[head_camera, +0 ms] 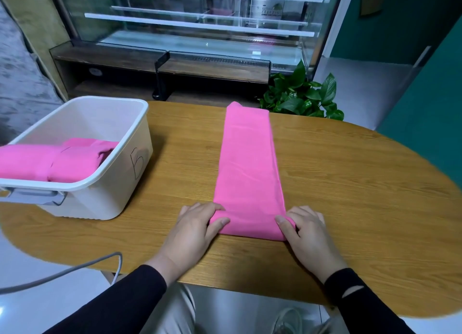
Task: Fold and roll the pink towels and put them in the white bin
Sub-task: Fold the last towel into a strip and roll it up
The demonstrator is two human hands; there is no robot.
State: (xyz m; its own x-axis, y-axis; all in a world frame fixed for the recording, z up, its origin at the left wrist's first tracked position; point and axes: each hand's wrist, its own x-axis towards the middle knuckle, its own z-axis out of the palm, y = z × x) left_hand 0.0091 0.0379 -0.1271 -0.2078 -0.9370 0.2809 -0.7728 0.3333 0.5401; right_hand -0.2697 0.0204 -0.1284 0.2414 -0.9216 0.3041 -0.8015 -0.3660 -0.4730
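Towel on table: a bright pink cloth towel folded into a long narrow strip (247, 168) lies flat on the oval wooden table (350, 183), running from the near edge away toward the far edge.
Near end of strip: the end closest to the person is turned over into a small fold or the first turn of a roll, and both hands sit at this end.
Left hand: the left hand (197, 231) grips the near left corner of the strip, thumb on top of the cloth and fingers curled over the turned edge.
Right hand: the right hand (305, 236) grips the near right corner the same way, thumb pressed on the cloth, fingers bent at its side.
Hands to each other: apart, with the width of the strip between them.
Sleeves: both forearms wear black sleeves (360, 298).
Bin: a white plastic bin with a handwritten mark on its side (120, 183) stands on the table to the left, well apart from the strip.
In the bin: rolled pink towels (50, 163) lie inside it.
Beyond the table: a green leafy plant (300, 96) sits past the far edge, and a glass display case (200, 21) stands behind.
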